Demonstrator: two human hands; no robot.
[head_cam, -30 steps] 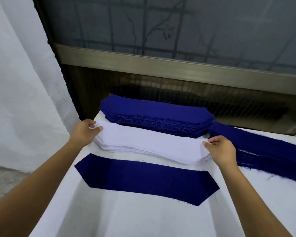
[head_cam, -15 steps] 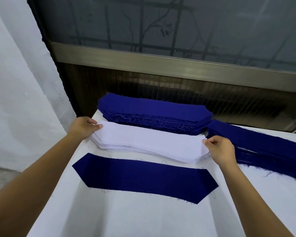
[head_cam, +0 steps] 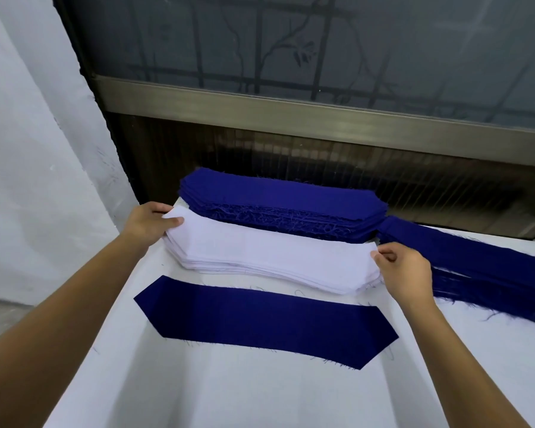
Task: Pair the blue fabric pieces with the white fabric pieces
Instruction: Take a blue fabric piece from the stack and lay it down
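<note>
In the head view, our left hand [head_cam: 150, 223] pinched the left tip of the top white piece [head_cam: 269, 245], thumb on top, and our right hand [head_cam: 405, 273] pinched its right tip. The piece lay on the white stack [head_cam: 254, 271], mid-table [head_cam: 260, 393]. One blue piece [head_cam: 260, 322] lay flat just in front, the blue stack [head_cam: 278, 199] just behind, and more blue pieces [head_cam: 488, 273] to the right.

The left grip [head_cam: 150, 225] now holds the left tip of the top white piece [head_cam: 275, 247] a little higher, off the white stack [head_cam: 260, 270]. The right grip [head_cam: 406, 270] pinches the other end slightly raised too, so that piece begins to part from those beneath.
</note>
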